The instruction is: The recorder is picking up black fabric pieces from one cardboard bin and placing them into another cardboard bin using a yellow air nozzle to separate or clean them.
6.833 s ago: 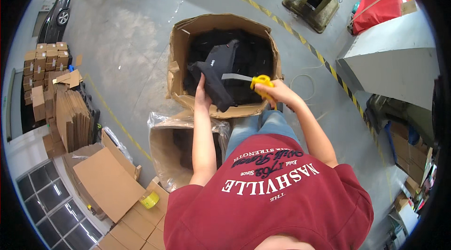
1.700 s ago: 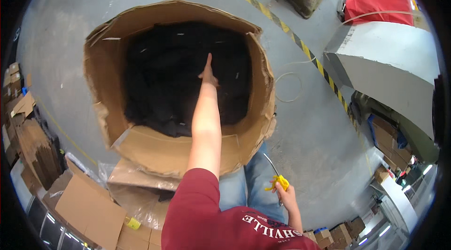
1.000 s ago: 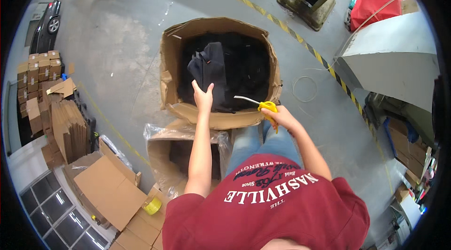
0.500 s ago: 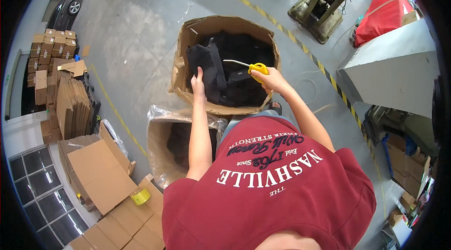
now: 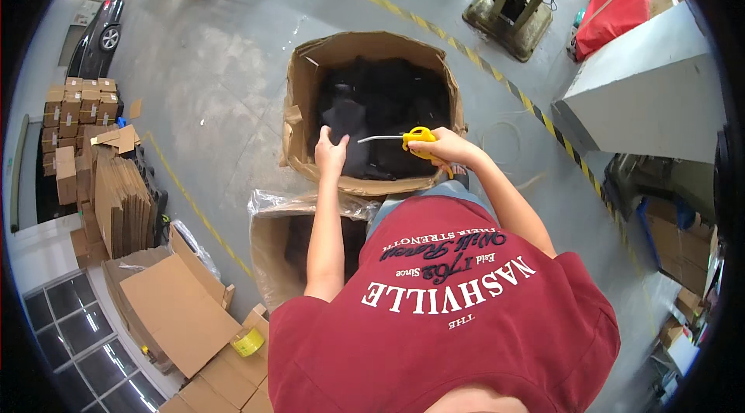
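Holding air gun (image 5: pixel 420 134) in closed right hand (image 5: pixel 454 148) | nozzle (image 5: pixel 383 138) crosswise, tip just right of left hand (image 5: pixel 330 154) | cloth (image 5: pixel 345 114) in carton (image 5: pixel 380 45), long axis away from person | left nearer, at cloth's near part, thumb and fingers apart, pinch unclear

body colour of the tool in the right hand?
Yellow body on the tool; best seen in the head view.
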Demonstrator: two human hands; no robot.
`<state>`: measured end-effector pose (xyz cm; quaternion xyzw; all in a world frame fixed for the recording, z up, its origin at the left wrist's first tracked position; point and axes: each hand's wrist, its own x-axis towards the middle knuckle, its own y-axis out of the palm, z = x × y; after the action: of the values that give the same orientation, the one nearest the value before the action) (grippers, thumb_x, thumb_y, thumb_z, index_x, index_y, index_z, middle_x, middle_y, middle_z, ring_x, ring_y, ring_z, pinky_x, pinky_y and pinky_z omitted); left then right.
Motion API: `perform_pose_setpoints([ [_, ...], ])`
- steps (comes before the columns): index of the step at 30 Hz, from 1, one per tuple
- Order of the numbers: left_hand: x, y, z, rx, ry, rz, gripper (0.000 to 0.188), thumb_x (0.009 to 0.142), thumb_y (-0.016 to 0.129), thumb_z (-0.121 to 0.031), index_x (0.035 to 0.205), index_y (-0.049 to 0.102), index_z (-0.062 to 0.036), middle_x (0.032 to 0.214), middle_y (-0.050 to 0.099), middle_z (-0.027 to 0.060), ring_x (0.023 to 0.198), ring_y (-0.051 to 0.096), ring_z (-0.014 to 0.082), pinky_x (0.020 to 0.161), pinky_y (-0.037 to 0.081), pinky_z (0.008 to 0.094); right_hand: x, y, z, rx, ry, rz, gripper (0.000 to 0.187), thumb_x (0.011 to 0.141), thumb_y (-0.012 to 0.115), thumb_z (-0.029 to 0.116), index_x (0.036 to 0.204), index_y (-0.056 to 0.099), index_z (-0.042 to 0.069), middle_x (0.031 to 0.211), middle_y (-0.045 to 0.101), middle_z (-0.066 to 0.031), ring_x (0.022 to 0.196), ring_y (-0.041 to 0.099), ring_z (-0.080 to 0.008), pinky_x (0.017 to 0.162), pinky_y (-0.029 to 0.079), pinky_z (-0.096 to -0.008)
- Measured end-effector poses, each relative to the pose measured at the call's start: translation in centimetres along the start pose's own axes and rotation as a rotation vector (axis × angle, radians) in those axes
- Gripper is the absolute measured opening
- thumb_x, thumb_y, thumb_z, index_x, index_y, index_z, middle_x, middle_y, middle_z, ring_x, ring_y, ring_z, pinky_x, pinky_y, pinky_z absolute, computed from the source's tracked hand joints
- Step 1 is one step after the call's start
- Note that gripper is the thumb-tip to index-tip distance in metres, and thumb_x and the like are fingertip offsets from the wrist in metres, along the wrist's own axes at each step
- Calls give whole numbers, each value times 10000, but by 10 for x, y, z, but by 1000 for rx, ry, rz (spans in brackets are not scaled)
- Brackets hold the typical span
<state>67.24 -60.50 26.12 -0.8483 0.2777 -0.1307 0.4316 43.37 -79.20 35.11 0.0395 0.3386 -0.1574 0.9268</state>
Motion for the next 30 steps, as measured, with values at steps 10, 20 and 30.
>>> perform_pose_setpoints([
  [10, -137, -140, 108, 487, -777, 148, 663, 702, 739, -306, 1217, 451, -4, 1119, 561, 246, 1078, 525, 378, 896, 427, 429, -5, -9, -84, 194, 240, -218, 469, 812, 594, 526, 812, 648, 59, 620, 615, -34, 449, 507, -96, 434, 395, -238],
  [20, 1, 285, 89, -476, -578, 541, 607, 688, 774, -372, 1123, 546, -15, 1077, 595, 156, 1051, 548, 236, 926, 405, 335, 21, -24, -180, 363, 430, -276, 316, 872, 596, 340, 919, 651, 32, 690, 614, 7, 601, 506, -49, 540, 407, -209],
  [30, 76, 460, 58, 100, -350, 470, 909, 637, 747, -546, 1244, 454, 65, 1006, 616, 271, 976, 602, 364, 780, 489, 411, 22, -58, -216, 599, 601, -505, 247, 874, 604, 179, 991, 625, -38, 909, 658, -43, 689, 538, -80, 644, 440, -238],
])
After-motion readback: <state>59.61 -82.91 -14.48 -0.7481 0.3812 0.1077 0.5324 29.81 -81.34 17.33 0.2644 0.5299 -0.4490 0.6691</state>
